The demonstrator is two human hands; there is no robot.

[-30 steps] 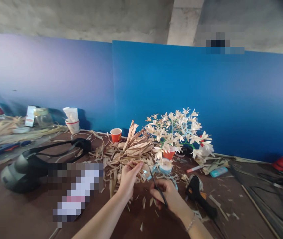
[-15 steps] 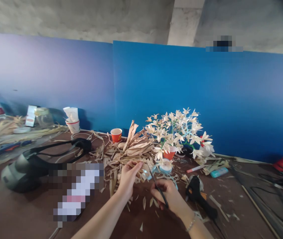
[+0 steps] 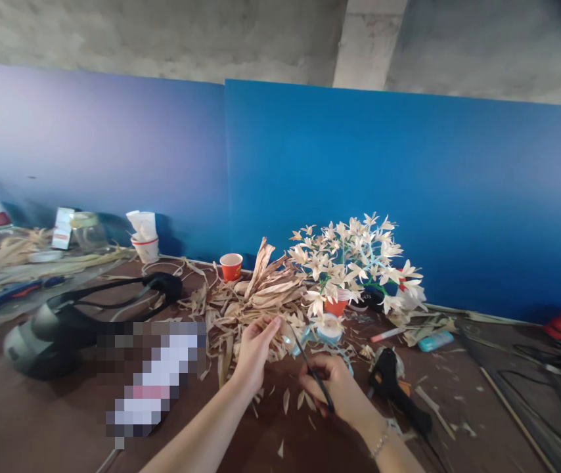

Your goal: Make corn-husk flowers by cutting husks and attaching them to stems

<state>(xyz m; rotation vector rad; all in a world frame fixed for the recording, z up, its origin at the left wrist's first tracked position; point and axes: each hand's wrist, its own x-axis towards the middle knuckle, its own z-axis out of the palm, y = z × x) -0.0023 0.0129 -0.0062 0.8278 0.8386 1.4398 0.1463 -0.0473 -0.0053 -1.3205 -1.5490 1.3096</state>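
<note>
My left hand is raised over the table with thumb and forefinger pinched together; what sits between them is too small to make out. My right hand grips dark, slender tweezers, their tip pointing up and left toward the left fingertips. Behind my hands lies a heap of dried corn husks. Pale husk flowers on green stems stand in an orange paper cup. A roll of tape lies just beyond my right hand. To its right rests a black glue gun.
At left lie a black and grey headset and a blurred-out white device. A red paper cup and a white cup stand near the blue partition. A turquoise item and black cables are at right.
Very little differs. My left fingertips have shifted very slightly to the left, and the right hand keeps its hold on the tweezers.
</note>
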